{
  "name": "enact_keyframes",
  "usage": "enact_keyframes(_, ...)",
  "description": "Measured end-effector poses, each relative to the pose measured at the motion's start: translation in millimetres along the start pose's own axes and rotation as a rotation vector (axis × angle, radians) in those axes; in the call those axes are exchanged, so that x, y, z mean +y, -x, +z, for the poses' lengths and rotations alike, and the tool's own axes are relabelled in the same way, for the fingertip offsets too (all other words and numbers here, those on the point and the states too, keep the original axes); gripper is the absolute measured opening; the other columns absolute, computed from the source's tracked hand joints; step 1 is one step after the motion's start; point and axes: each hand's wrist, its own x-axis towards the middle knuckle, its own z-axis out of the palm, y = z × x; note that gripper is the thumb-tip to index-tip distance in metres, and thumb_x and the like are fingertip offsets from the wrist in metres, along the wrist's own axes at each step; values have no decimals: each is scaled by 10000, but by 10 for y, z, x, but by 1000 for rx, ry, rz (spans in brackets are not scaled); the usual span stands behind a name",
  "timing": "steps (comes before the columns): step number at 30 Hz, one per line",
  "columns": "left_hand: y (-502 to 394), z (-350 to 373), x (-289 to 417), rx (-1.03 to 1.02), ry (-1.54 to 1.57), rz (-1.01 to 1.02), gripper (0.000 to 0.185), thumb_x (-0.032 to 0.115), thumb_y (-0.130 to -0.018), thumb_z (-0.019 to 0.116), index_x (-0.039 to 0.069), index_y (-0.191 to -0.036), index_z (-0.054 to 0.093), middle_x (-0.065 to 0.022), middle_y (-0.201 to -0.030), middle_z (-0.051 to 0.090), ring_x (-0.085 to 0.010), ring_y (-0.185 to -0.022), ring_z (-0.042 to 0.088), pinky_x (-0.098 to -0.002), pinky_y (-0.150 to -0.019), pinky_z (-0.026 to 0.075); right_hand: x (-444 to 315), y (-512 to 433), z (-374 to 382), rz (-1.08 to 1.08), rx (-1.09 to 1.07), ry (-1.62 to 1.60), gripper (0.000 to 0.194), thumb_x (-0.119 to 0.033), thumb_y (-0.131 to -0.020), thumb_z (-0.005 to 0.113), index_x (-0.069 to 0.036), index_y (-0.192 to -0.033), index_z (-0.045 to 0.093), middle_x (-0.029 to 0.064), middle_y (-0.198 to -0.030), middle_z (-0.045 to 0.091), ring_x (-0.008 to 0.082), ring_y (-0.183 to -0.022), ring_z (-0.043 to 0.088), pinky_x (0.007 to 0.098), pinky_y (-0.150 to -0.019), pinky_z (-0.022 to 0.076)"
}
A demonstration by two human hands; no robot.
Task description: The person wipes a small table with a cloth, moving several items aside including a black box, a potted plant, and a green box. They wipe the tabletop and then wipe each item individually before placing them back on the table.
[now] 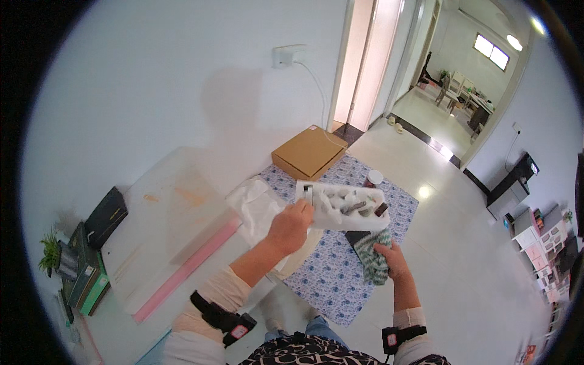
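Observation:
My left hand [291,227] has its fingers curled at the left end of a white foam tray [328,223]. Whether they grip its rim or a small thing inside is hidden. A small dark-topped item [308,188] shows just beyond the knuckles. In the tray's hollows lie several small items, some seemingly wrapped in clear plastic, and a dark red one [381,209] near the right end. My right hand [393,261] holds a green-and-white knitted cloth [372,262], bunched up below the tray. A flat black object [357,237] shows partly between cloth and tray.
Under these spreads a blue floral tablecloth [333,292]. A brown cardboard box [310,153] and a white-lidded jar [374,178] stand farther back. White plastic wrapping [255,200] lies left, beside a pale pink-edged surface [187,269]. Dark boxes [107,216] and a potted plant [67,260] are far left.

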Motion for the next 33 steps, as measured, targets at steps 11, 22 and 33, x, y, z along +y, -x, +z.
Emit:
enact_keyframes(11, 494, 1837, -392, -65, -94, -288, 202, 166, -759, 606, 59, -905, 517, -110, -938, 480, -300, -769, 558, -393, -621, 478, 696, -76, -1079, 463, 147, 124, 283, -111, -784, 610, -10, -1034, 523, 104, -904, 606, 210, -778, 608, 367, -653, 514)
enact_keyframes(22, 274, 2867, -608, -37, -198, -379, 163, 155, -750, 600, 59, -846, 511, -100, -945, 503, -257, -683, 591, -361, -553, 503, 1113, -161, -1436, 633, 149, 124, 275, -138, -784, 623, -15, -1014, 537, 86, -885, 605, 188, -756, 596, 342, -650, 505)
enact_keyframes(33, -24, 3465, -438, -331, -42, -485, 180, 79, -773, 528, 45, -943, 478, -160, -1025, 470, -315, -755, 589, -416, -615, 491, 1226, -80, -1500, 752, 152, 99, 309, -135, -778, 634, -17, -1044, 532, 87, -905, 609, 184, -770, 591, 335, -661, 495)
